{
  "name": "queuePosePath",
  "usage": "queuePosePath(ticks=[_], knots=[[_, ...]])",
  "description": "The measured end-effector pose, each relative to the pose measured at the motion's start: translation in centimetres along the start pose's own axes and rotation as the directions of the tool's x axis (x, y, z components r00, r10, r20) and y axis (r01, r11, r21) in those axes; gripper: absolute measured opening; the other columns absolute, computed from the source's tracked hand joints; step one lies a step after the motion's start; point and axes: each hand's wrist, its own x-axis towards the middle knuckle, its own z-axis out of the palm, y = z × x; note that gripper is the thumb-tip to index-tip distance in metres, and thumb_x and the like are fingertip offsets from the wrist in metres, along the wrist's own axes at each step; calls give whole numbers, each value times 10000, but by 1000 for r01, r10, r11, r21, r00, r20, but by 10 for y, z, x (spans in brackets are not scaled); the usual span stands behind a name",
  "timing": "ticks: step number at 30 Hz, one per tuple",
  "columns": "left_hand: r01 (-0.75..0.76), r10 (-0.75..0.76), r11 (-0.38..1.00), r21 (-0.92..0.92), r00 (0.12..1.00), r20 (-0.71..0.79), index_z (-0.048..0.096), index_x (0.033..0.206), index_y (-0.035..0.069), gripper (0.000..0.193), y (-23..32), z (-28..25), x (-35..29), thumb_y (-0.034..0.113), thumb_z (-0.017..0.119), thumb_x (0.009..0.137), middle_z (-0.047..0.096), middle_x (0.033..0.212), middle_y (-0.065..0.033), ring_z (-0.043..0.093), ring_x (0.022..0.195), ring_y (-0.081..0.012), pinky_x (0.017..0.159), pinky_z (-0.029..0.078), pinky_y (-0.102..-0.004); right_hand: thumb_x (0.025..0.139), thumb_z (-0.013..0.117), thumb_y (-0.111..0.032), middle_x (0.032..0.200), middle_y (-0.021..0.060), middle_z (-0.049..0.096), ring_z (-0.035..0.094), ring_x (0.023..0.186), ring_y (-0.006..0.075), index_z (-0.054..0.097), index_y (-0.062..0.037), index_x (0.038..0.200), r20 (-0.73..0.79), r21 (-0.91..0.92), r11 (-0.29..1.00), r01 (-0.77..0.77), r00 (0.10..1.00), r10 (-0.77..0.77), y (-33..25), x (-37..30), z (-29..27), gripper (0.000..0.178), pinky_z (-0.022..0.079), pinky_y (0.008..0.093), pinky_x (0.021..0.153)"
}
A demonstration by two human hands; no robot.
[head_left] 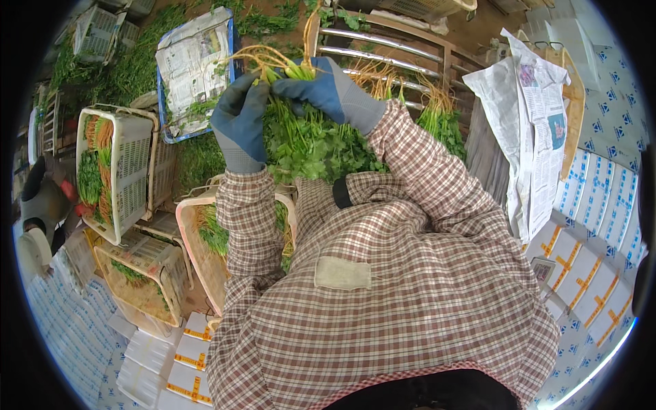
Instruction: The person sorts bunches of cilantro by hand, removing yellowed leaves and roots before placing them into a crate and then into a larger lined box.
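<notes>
My left hand (241, 121), in a blue and grey glove, pinches the root end of a bunch of leafy green coriander (307, 140). My right hand (324, 90), gloved alike, is closed around the stems just beside it. Thin tan roots stick up above both hands, and the leaves hang down in front of my body. To the right of my right hand, more rooted bunches (441, 124) lie on a rack of metal bars (379, 42). The fingertips are partly hidden by stems and roots.
A blue-rimmed tray (195, 61) lined with newspaper lies at left. Crates (130, 174) of bunched greens stand beside it, and another crate (198, 236) is by my left arm. Newspaper sheets (529, 130) hang at right. White taped boxes (577, 273) are stacked behind. Someone's gloved hand (44, 195) shows far left.
</notes>
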Motion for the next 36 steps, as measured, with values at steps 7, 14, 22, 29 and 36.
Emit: queuePosePath(ticks=[7,14,22,29,36], knots=[[107,-109,987,-119,994,-10,657,1031,-55,209,-8,10,2,75,665,867,682,891,-93,648,826,-146,721,528,-265,917,638,-91,1168,284,588,641,1068,309,239,177,1310,43,261,965,15,999,-27,-2,-7,-10,621,576,358,788],[249,-218,953,-172,959,182,670,1073,-31,286,-31,9,9,154,700,857,693,911,-105,645,787,-153,709,520,-265,845,740,-143,1196,310,527,636,1019,323,217,193,1352,-25,-194,981,26,999,-31,1,-15,-27,802,570,338,857],[49,-42,986,-161,998,51,667,1107,-15,313,-21,4,27,229,641,913,688,1017,-142,662,900,-194,788,548,-312,1011,436,-263,1180,172,639,684,883,218,589,46,1205,-245,-667,733,131,891,-382,-65,-167,-88,396,600,294,698],[-6,-215,690,724,953,213,740,865,6,353,-129,16,37,356,728,815,689,730,-118,634,618,-210,621,517,-332,913,533,-134,697,59,552,483,553,143,515,-44,1056,-485,-132,763,633,630,-607,-54,-289,-104,171,427,355,603],[-307,-488,0,952,831,268,642,1194,93,559,-127,97,25,498,692,811,586,1280,-137,607,1099,-272,987,457,-437,872,679,-83,897,92,639,620,762,134,529,31,1080,-728,-156,987,31,672,-136,29,-275,-117,281,496,255,618]])
